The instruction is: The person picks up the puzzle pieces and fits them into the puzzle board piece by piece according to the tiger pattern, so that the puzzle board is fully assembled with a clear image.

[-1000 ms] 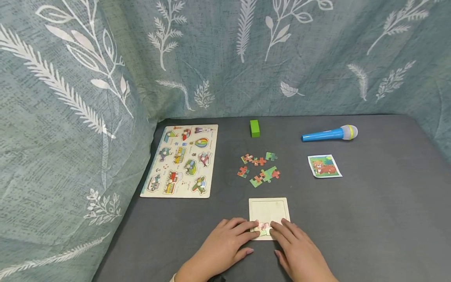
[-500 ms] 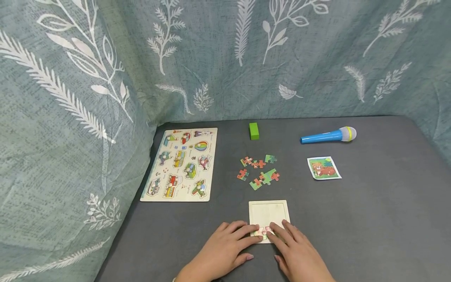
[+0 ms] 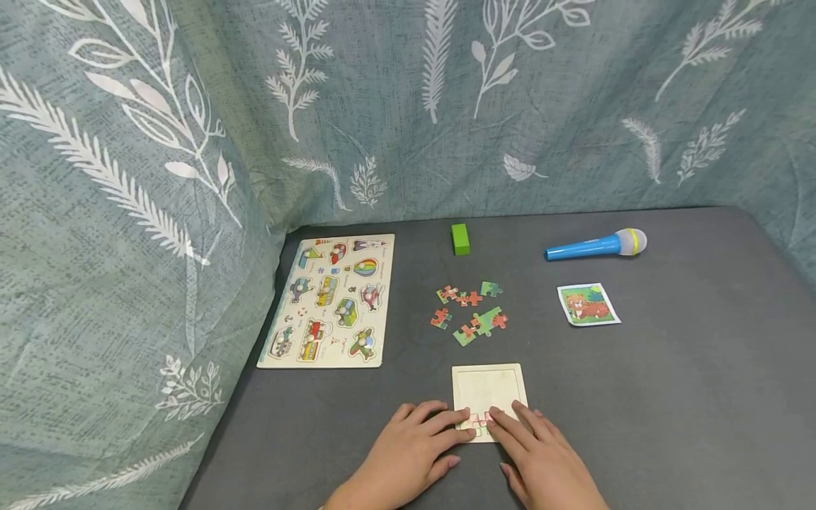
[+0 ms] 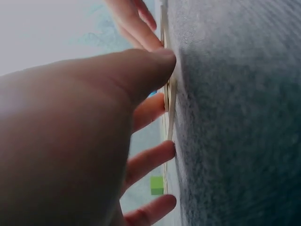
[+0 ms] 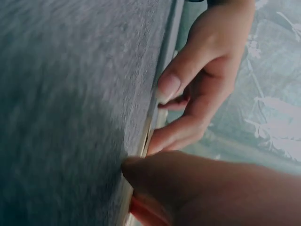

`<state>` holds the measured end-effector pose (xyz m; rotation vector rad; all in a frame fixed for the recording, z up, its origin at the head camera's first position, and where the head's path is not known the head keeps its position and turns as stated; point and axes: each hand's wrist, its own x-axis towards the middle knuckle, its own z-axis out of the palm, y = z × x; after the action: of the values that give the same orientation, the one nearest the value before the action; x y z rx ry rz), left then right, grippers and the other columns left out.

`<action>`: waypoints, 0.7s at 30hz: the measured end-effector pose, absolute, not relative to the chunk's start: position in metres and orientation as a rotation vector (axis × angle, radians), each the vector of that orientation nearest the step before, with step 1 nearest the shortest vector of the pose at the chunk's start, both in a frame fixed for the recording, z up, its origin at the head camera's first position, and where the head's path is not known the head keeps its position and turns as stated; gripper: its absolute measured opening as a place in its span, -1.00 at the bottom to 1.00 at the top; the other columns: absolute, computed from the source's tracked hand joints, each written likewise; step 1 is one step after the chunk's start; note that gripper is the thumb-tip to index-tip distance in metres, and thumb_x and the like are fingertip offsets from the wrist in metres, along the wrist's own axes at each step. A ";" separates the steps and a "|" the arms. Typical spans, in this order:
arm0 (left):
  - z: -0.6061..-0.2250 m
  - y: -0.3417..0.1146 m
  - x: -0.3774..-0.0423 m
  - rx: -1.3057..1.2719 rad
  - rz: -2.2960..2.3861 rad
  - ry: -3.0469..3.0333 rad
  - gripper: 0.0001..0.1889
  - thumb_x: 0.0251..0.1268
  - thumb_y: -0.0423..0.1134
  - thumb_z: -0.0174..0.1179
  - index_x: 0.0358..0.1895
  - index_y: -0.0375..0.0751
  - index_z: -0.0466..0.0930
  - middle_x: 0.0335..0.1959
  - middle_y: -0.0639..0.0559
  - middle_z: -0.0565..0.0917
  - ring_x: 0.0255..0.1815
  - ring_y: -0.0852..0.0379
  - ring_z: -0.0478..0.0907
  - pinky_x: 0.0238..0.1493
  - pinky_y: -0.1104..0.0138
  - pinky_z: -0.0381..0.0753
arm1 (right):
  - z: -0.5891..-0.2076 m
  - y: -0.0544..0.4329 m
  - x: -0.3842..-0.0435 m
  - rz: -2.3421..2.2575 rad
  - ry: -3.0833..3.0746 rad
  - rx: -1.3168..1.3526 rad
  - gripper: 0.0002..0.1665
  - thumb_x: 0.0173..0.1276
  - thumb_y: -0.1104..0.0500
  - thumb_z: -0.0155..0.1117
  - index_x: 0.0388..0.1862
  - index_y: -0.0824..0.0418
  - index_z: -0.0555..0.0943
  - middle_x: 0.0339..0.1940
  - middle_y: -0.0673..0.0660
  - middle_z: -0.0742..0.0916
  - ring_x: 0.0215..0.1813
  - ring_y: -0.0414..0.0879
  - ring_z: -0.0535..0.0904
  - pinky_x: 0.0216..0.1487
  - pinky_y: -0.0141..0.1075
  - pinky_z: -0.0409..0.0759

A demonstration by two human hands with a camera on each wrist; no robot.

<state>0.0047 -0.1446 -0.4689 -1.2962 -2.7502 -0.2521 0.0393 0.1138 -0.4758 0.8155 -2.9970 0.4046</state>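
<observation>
Wooden puzzle tray sits flat on the dark table, right in front of the person, and I'd call this one barely started. Just a few pale pinkish and green tray pieces lie along the bottom edge; everything above them is bare wood. Can't count them properly because fingertips cover part of that row.

Left hand has its fingers loosely spread, a couple of tips resting on the tray's lower left. Right hand does the same from the other side, fingers fairly straight. Both thumbs are off the tray in the head view, and neither hand looks like it's pinching anything. My read is they're steadying or squaring up that bottom row.

What's left: the loose pieces, orange and green, scattered just past the tray's far edge, some seemingly touching.

Further out, there's a tiger picture card to the right, a blue toy microphone behind it, a green block beyond the pieces, and a vehicle puzzle board to the left. None of that looks in the way to me; the hands themselves are the main thing blocking the row.
</observation>
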 end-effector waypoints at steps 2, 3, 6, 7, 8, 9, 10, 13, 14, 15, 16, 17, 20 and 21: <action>-0.468 -0.143 0.005 -1.280 -0.229 -2.756 -0.62 0.51 0.09 0.25 0.32 0.27 0.66 0.43 0.28 0.52 0.35 0.14 0.45 0.16 0.16 0.50 | -0.477 0.114 0.039 0.416 -2.976 0.836 -0.30 0.28 0.01 0.56 0.39 0.14 0.63 0.44 0.03 0.60 0.47 0.13 0.47 0.32 0.05 0.51; -0.468 -0.143 0.005 -1.272 -0.220 -2.761 -0.62 0.51 0.09 0.25 0.32 0.28 0.66 0.43 0.29 0.52 0.35 0.13 0.45 0.16 0.15 0.50 | -0.477 0.114 0.038 0.418 -2.957 0.851 -0.30 0.28 0.01 0.56 0.38 0.14 0.64 0.43 0.04 0.61 0.46 0.13 0.47 0.30 0.04 0.53; -0.467 -0.142 0.007 -1.251 -0.198 -2.777 -0.60 0.51 0.09 0.26 0.34 0.30 0.65 0.43 0.30 0.51 0.36 0.10 0.45 0.17 0.11 0.50 | -0.480 0.115 0.037 0.428 -2.871 0.888 -0.33 0.24 0.04 0.59 0.33 0.16 0.67 0.38 0.04 0.64 0.40 0.10 0.52 0.25 0.02 0.57; -0.467 -0.142 0.007 -1.242 -0.195 -2.779 -0.60 0.50 0.09 0.26 0.35 0.31 0.64 0.44 0.31 0.51 0.37 0.09 0.45 0.17 0.10 0.50 | -0.481 0.115 0.036 0.437 -2.843 0.901 -0.34 0.22 0.05 0.60 0.31 0.17 0.68 0.36 0.04 0.65 0.37 0.08 0.53 0.22 0.01 0.58; -0.467 -0.142 0.008 -1.233 -0.188 -2.781 -0.58 0.50 0.08 0.27 0.36 0.31 0.64 0.45 0.31 0.50 0.37 0.08 0.45 0.16 0.09 0.50 | -0.481 0.115 0.034 0.452 -2.815 0.911 -0.36 0.20 0.08 0.61 0.28 0.18 0.70 0.33 0.04 0.67 0.34 0.06 0.55 0.19 0.00 0.60; -0.467 -0.142 0.009 -1.224 -0.183 -2.782 -0.57 0.49 0.09 0.28 0.37 0.31 0.63 0.46 0.31 0.49 0.38 0.08 0.45 0.15 0.09 0.50 | -0.482 0.114 0.033 0.470 -2.789 0.917 -0.37 0.19 0.10 0.63 0.25 0.18 0.71 0.30 0.04 0.68 0.31 0.04 0.56 0.15 0.00 0.62; -0.468 -0.142 0.009 -1.216 -0.175 -2.781 -0.56 0.48 0.09 0.28 0.38 0.31 0.62 0.47 0.32 0.48 0.39 0.07 0.45 0.14 0.08 0.50 | -0.482 0.114 0.031 0.499 -2.769 0.918 -0.39 0.17 0.13 0.64 0.22 0.18 0.73 0.27 0.03 0.68 0.27 0.02 0.57 0.11 -0.01 0.63; -0.469 -0.142 0.010 -1.200 -0.155 -2.775 -0.53 0.47 0.10 0.29 0.40 0.31 0.60 0.50 0.32 0.46 0.41 0.06 0.44 0.11 0.09 0.50 | -0.482 0.114 0.025 0.605 -2.723 0.892 -0.44 0.09 0.23 0.68 0.12 0.16 0.77 0.16 0.01 0.70 0.17 -0.03 0.59 0.02 -0.03 0.64; -0.469 -0.142 0.010 -1.199 -0.145 -2.772 -0.52 0.47 0.11 0.29 0.42 0.31 0.59 0.51 0.32 0.45 0.42 0.05 0.44 0.11 0.09 0.50 | -0.482 0.113 0.023 0.643 -2.709 0.875 -0.47 0.06 0.26 0.70 0.08 0.14 0.79 0.12 -0.01 0.70 0.13 -0.05 0.60 0.00 -0.05 0.64; -0.470 -0.142 0.010 -1.199 -0.138 -2.768 -0.51 0.47 0.12 0.28 0.42 0.31 0.59 0.51 0.31 0.44 0.42 0.05 0.44 0.10 0.09 0.50 | -0.481 0.113 0.021 0.685 -2.696 0.861 -0.48 0.05 0.30 0.70 0.05 0.12 0.80 0.09 -0.01 0.70 0.10 -0.06 0.60 -0.01 -0.06 0.64; -0.470 -0.142 0.010 -1.200 -0.130 -2.766 -0.51 0.47 0.12 0.28 0.42 0.31 0.58 0.52 0.31 0.44 0.43 0.05 0.43 0.09 0.09 0.49 | -0.481 0.113 0.019 0.732 -2.684 0.848 -0.48 0.02 0.33 0.71 0.01 0.11 0.81 0.06 -0.02 0.71 0.07 -0.07 0.60 -0.01 -0.08 0.64; -0.470 -0.142 0.010 -1.202 -0.125 -2.766 -0.51 0.47 0.13 0.27 0.43 0.31 0.58 0.52 0.31 0.44 0.43 0.04 0.43 0.09 0.09 0.49 | -0.481 0.112 0.017 0.776 -2.672 0.836 -0.49 -0.01 0.35 0.72 -0.02 0.09 0.82 0.03 -0.03 0.70 0.03 -0.07 0.59 -0.02 -0.10 0.64; -0.469 -0.143 0.010 -1.213 -0.109 -2.777 -0.50 0.49 0.14 0.25 0.44 0.31 0.57 0.53 0.30 0.42 0.45 0.03 0.41 0.12 0.09 0.49 | -0.480 0.111 0.010 0.905 -2.657 0.810 -0.47 -0.09 0.40 0.74 -0.10 0.04 0.84 -0.05 -0.07 0.68 -0.06 -0.10 0.55 -0.06 -0.19 0.64; -0.469 -0.143 0.010 -1.219 -0.104 -2.782 -0.50 0.49 0.14 0.24 0.45 0.31 0.56 0.53 0.30 0.42 0.46 0.03 0.41 0.13 0.09 0.48 | -0.480 0.111 0.008 0.940 -2.656 0.810 -0.46 -0.12 0.41 0.75 -0.12 0.04 0.84 -0.07 -0.08 0.67 -0.08 -0.11 0.53 -0.08 -0.20 0.63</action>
<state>0.0103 -0.1427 -0.4687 -1.2193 -2.7821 -0.1039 0.0082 0.1109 -0.4797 0.8097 -2.6557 0.9404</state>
